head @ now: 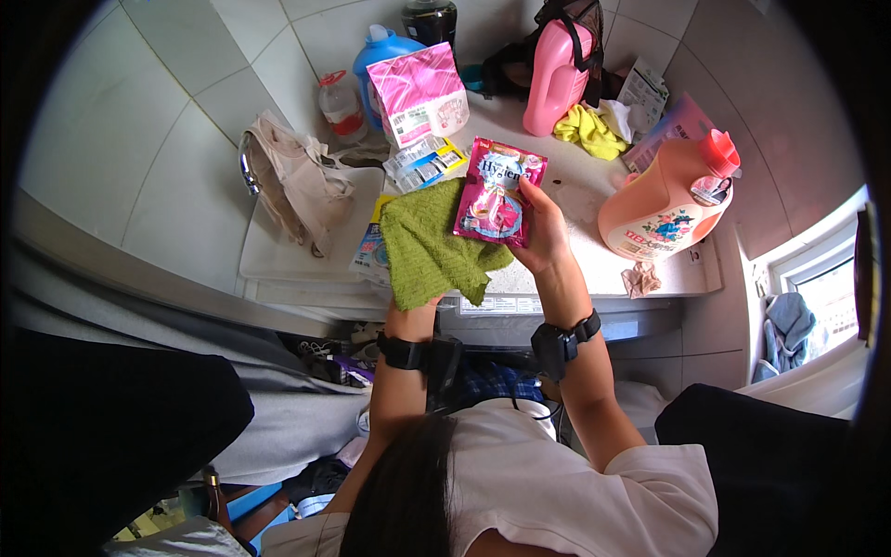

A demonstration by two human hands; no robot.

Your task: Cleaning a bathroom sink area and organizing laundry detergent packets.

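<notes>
My right hand point(546, 233) grips a bright pink Hygiene sachet point(502, 189) at its right edge, thumb on the front. A green terry cloth point(435, 240) is draped over my left hand point(435, 301), which is nearly all hidden; the cloth hangs from it and lies partly behind the sachet. Both are raised over the front of a pale countertop point(571, 202). Behind the cloth lie a blue-and-yellow packet point(424, 163) and another packet point(372, 250), partly covered. Each of my wrists wears a black strap with a device.
To the left, a beige fabric garment point(292, 181) hangs over a white basin point(268, 257) by a chrome tap point(247, 163). A peach detergent bottle point(661, 202) stands right, near crumpled tissue point(642, 280). Behind are a pink pouch point(421, 90), pink bottle point(557, 76), blue jug point(383, 52) and yellow cloth point(590, 132).
</notes>
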